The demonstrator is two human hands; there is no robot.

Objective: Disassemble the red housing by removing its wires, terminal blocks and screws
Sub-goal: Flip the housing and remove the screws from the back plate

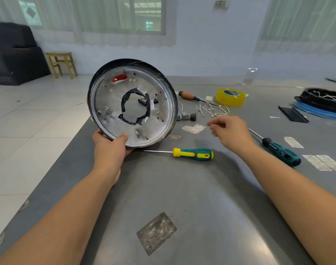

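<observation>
Item: red housing [132, 103], round, dark-rimmed, with a silvery inner plate and a ragged black-taped centre hole. It is tilted up on its lower edge at the desk's [182, 207] left side, open face toward the camera. Red shows only through small holes and one slot in the plate.

Left hand [110, 148]: grips the housing's bottom rim, thumb on the inner plate, fingers curled behind it.

Right hand [230, 131]: right of the housing, above the desk, fingers loosely curled and empty. The hand is slightly blurred.

Loose wires [213, 109]: a scatter right of the housing, beyond the right hand.

Terminal blocks [186, 117]: small grey and black pieces, just beside the housing's right rim.

Yellow-green screwdriver [192, 153]: flat on the desk, just below and right of the housing, tip pointing toward the left hand.

Dark green screwdriver [280, 150]: further right of the housing, past the right wrist.

Wooden-handled tool [190, 96]: right of the housing, behind the wires.

Yellow tape roll [231, 96]: well to the right of the housing, behind the wires.

Condition: apparently largely stripped; at least one screw head still seems seated near the plate's top edge.

Risks: held by one hand at a single rim point, the tilted housing could pivot or slip off the desk's near left edge. The torn tape and plate edge could nick a thumb. A careless sweep of the right hand could scatter the small removed parts.
</observation>
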